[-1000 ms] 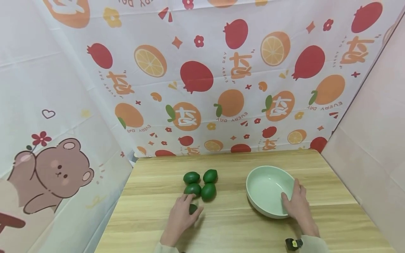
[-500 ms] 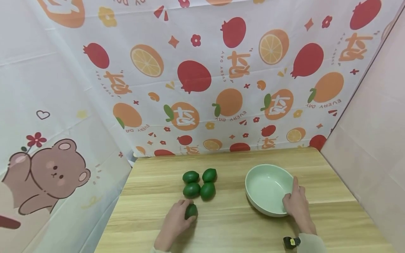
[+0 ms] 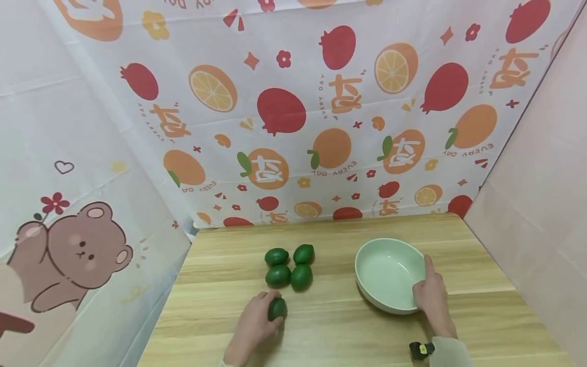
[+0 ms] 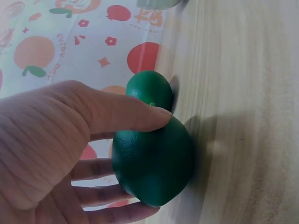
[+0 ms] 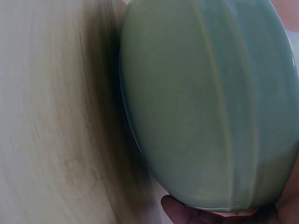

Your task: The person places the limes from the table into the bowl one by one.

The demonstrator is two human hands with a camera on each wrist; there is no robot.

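In the head view my left hand [image 3: 254, 321] grips a dark green lime [image 3: 277, 309] on the table. The left wrist view shows the thumb lying across this lime [image 4: 154, 163], with the other fingers around its far side. Several more limes [image 3: 277, 276] sit in a close group just beyond. To the right, my right hand [image 3: 431, 295] holds the near right rim of a pale green bowl [image 3: 387, 275], which stands upright on the table. The right wrist view is filled by the bowl's outer wall [image 5: 187, 102], with fingertips [image 5: 180, 211] under its lower edge.
The light wooden table [image 3: 330, 326] ends at a fruit-printed cloth [image 3: 284, 112] behind. Pale cloths hang at both sides, the left one with a printed bear [image 3: 87, 244]. A black strap device [image 3: 421, 350] is at my right wrist.
My left hand has drawn back slightly from the grouped limes, and its fingers have closed round the near one. My right thumb and fingers have come together on the bowl's rim.
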